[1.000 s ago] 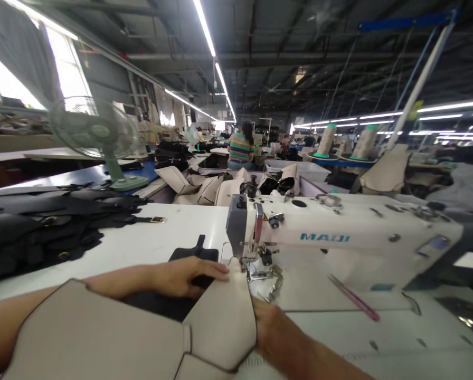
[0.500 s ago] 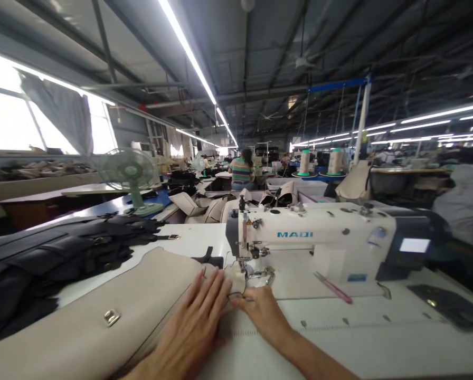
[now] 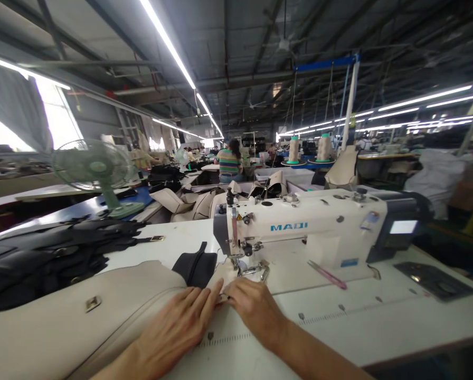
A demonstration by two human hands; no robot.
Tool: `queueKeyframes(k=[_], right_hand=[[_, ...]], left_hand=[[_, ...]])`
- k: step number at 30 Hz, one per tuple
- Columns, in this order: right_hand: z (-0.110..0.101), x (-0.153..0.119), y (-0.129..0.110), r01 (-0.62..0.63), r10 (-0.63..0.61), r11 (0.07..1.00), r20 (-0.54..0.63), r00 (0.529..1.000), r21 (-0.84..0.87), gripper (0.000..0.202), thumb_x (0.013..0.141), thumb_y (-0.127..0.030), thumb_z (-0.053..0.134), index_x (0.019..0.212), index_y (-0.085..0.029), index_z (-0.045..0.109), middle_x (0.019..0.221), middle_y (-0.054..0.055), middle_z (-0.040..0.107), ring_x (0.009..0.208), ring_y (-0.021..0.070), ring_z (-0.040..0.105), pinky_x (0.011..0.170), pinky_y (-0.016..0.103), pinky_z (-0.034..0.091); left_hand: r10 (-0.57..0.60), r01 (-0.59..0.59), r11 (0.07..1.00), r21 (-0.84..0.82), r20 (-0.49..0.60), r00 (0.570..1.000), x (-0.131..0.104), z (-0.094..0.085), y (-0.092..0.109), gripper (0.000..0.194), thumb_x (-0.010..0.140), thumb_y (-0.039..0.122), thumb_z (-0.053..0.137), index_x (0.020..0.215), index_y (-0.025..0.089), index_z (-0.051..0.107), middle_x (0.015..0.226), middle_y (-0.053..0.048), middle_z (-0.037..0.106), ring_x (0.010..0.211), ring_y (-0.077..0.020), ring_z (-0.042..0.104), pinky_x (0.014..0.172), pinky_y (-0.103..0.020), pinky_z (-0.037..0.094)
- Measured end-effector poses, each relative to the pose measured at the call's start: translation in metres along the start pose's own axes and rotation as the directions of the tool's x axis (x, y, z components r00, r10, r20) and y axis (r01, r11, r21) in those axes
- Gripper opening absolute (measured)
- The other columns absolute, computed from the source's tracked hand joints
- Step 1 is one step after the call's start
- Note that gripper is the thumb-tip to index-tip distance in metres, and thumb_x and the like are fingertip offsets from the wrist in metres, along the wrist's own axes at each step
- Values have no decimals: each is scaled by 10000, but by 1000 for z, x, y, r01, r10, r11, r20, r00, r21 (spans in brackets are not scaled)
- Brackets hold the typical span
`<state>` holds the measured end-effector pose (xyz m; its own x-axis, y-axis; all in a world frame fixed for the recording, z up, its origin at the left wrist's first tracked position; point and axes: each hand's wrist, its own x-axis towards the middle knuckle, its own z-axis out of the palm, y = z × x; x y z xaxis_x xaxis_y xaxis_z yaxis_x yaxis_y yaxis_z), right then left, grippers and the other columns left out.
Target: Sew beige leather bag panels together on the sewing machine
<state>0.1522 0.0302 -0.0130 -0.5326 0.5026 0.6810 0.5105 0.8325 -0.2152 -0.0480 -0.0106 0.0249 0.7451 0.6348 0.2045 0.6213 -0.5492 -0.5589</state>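
A smooth beige panel (image 3: 141, 285) lies across the near left of the white table (image 3: 323, 343), its narrow end reaching right to the needle area of the sewing machine (image 3: 315, 214). Its surface is plain and softly bulged, with a wavy far edge, a thin dark line running lengthwise and a gold-coloured metal fitting (image 3: 93, 303) on the left part. The left hand (image 3: 181, 319) rests on it, fingers straight and close together; its thumb is hidden, so I cannot tell whether it grips. The right hand (image 3: 256, 309), fingers curled, pinches the panel's narrow end. A black piece (image 3: 197, 266) lies just beyond.
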Motion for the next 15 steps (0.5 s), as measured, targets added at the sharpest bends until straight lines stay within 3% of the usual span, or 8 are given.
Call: queueKeyframes(k=[4,7,11,15], right_hand=[[4,9,3,-19,20,999,18,1000,-40,169,938,-140,526,782,-149,590,749,27,624,715,162,595,667,248,448],[4,9,0,-40,41,998,11,999,-49,149,933,-174,557,788,-160,592,734,15,632,699,159,606,648,243,441],[2,3,0,-45,46,998,32,998,-54,152,925,-199,584,778,-162,598,711,12,630,683,160,605,638,241,447],[1,-9,7,106,-107,994,88,990,9,101,943,-180,546,902,-122,619,848,50,655,816,172,616,761,249,486]], left_hand=[[0,13,999,51,-254,967,-4,12,-9,465,932,71,348,1396,82,364,1313,-155,543,1166,-258,535,956,-394,449],[-8,27,999,45,-379,925,-12,21,-9,414,940,72,373,1346,105,450,1351,-107,525,1240,-250,470,1084,-412,310],[0,-10,1000,-26,-374,927,-12,20,-1,395,941,48,335,1304,104,481,1249,-95,600,1154,-227,529,1044,-387,350],[31,-79,987,-137,-318,948,-1,1,12,340,913,14,327,1126,113,572,995,-77,675,869,-207,614,826,-354,477]])
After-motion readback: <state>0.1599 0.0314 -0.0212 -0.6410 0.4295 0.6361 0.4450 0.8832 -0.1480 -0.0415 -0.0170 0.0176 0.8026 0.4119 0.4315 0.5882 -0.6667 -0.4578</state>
